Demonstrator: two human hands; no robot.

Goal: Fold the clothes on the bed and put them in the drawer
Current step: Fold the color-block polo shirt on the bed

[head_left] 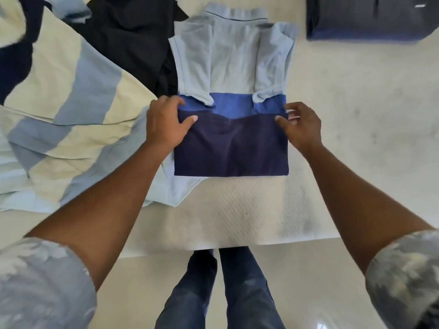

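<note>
Shirt [234,58], left hand [164,123], right hand [303,127] pinching hem corners

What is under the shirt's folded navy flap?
A blue band of the shirt shows just above the flap; whatever lies directly beneath it is covered.

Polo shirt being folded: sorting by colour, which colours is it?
The polo shirt is light blue, royal blue, navy; head view.
</note>
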